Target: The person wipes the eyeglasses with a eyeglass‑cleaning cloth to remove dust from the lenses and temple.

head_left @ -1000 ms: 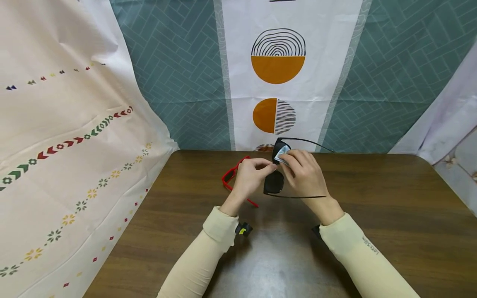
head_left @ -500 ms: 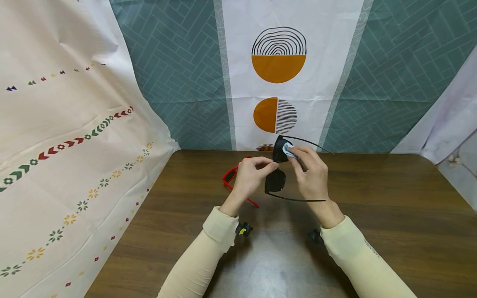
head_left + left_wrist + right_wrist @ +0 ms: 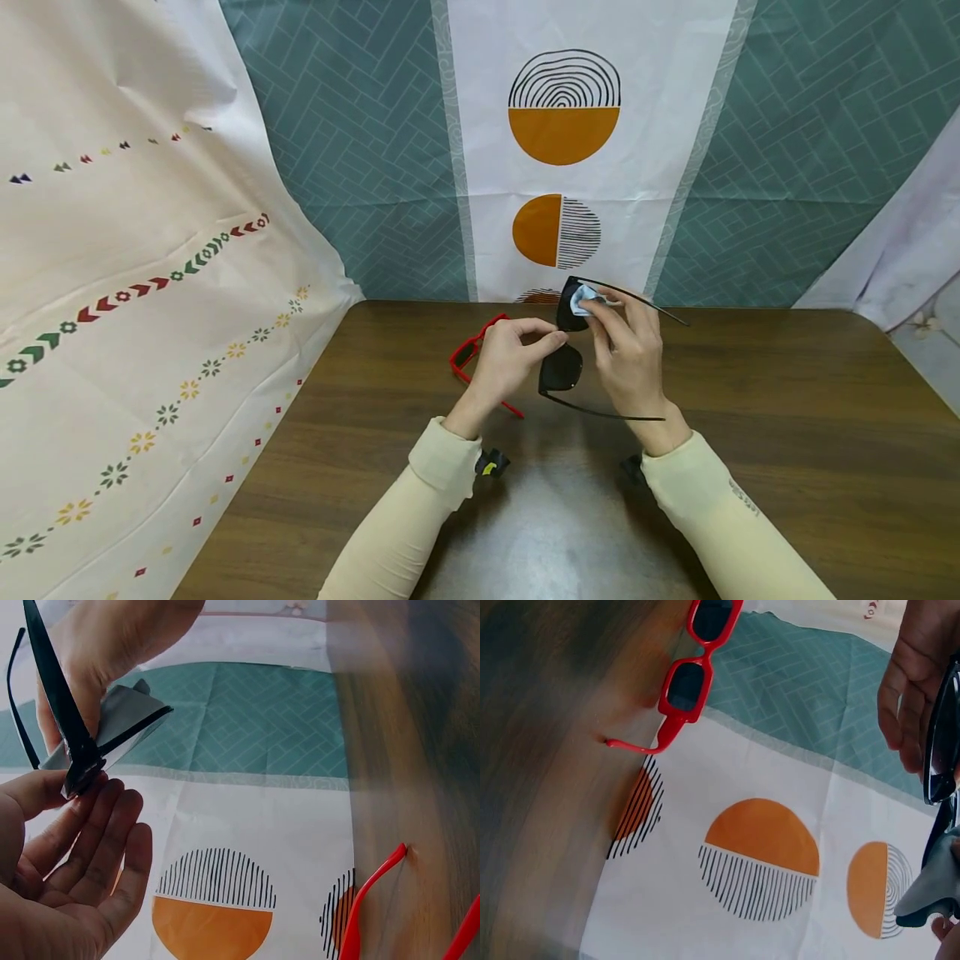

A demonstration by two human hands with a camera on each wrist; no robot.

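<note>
Black sunglasses (image 3: 561, 367) are held up above the table, both temples unfolded and pointing right in the head view. My left hand (image 3: 512, 360) pinches them at the bridge between thumb and fingers. With my right hand (image 3: 628, 348) I pinch a small light blue cloth (image 3: 583, 300) against the far lens. In the left wrist view the cloth (image 3: 127, 720) shows grey, folded about the lens by the right hand (image 3: 120, 645). Partly behind my left hand, red sunglasses (image 3: 467, 353) with dark lenses rest on the table, temples unfolded.
The brown wooden table (image 3: 360, 450) ends at a patterned green and white curtain (image 3: 375, 167). A cream cloth with printed motifs (image 3: 150, 333) hangs along the left side. Both wrists wear small black devices.
The black sunglasses have shifted slightly right and turned a little. My right hand has moved the cloth over the far lens. The red sunglasses stay put.
</note>
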